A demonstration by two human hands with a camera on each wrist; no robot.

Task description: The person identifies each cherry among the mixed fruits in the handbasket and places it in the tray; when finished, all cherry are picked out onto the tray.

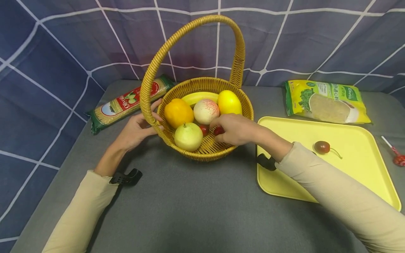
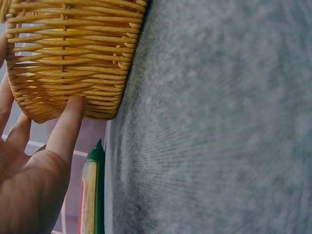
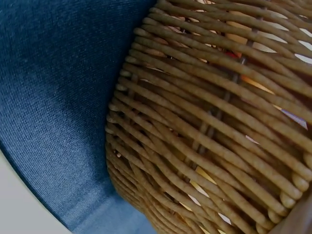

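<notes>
A wicker basket [image 1: 202, 156] with a tall arched handle stands on the grey tabletop. It holds an orange [image 1: 178, 113], a green pear [image 1: 188, 137], a peach [image 1: 206, 111], a yellow lemon-like fruit [image 1: 229, 102], a banana [image 1: 200, 97] and a red cherry [image 1: 204, 129]. My right hand [image 1: 235, 129] reaches inside over the near right rim, pinching another dark red cherry [image 1: 218, 131]. On the left, my left hand [image 1: 136, 131] rests against the basket's outer side beside the handle's foot. Its extended fingers touch the weave [image 2: 73, 63] in the left wrist view.
Spaghetti in a pack [image 1: 123, 103] lies behind my left hand. Right of the basket is a yellow tray [image 1: 354, 168] bearing a stemmed cherry [image 1: 322, 147], partly beneath my right forearm. A yellow-green grain bag [image 1: 329, 102] lies behind it; a lollipop [image 1: 398, 160] is at far right.
</notes>
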